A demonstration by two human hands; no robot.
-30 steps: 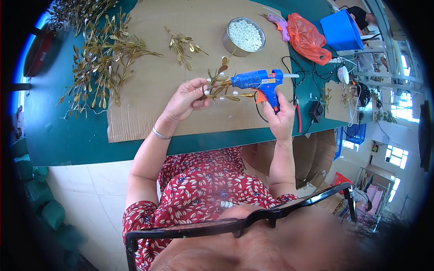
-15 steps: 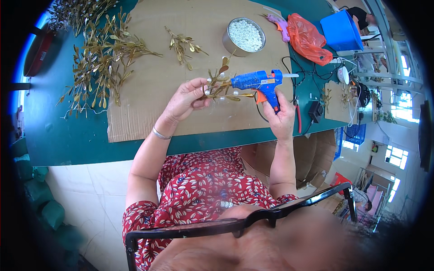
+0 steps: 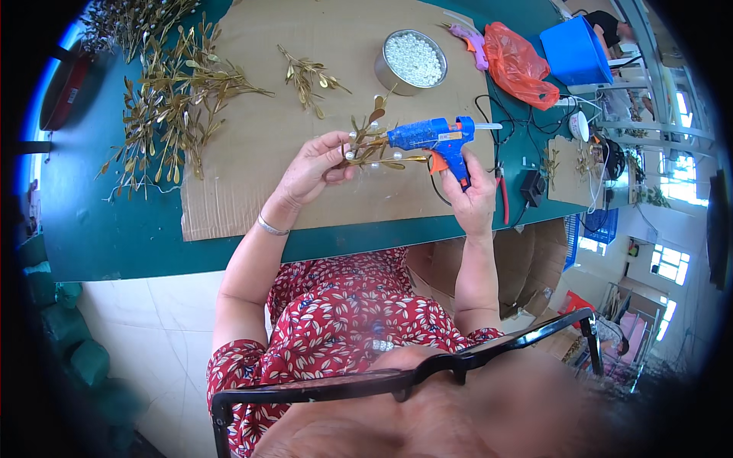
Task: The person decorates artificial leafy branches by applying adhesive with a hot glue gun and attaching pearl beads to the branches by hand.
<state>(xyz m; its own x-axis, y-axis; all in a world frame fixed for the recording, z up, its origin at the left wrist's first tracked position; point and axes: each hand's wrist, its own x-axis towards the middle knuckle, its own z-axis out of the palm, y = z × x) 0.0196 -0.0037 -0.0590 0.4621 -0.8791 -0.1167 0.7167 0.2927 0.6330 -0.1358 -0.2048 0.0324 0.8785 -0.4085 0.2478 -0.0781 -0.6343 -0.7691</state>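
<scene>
Between its thumb and fingers, my left hand (image 3: 314,168) pinches a gold-leaved artificial sprig (image 3: 376,117) dotted with several white pearl beads. My right hand (image 3: 472,197) grips the handle of a blue glue gun (image 3: 427,135) with an orange trigger; a pale glue stick pokes out of its back. The gun's nozzle points left, in among the sprig's leaves close to my left fingers, and I cannot tell whether it touches them. Beyond the hands stands a round metal tin (image 3: 412,62) full of white pearl beads. Another gold sprig (image 3: 308,79) lies on the cardboard, left of the tin.
A cardboard sheet (image 3: 252,200) covers part of the green table (image 3: 153,252). Gold sprigs (image 3: 172,99) are heaped at left. On the right are a purple glue gun (image 3: 471,46), a red plastic bag (image 3: 519,65), a blue bin (image 3: 576,52), red-handled pliers (image 3: 503,197), a black adapter (image 3: 533,188) and cables.
The glue gun and my right hand have shifted very slightly to the left, toward the sprig. My left hand and the sprig are almost unmoved.
</scene>
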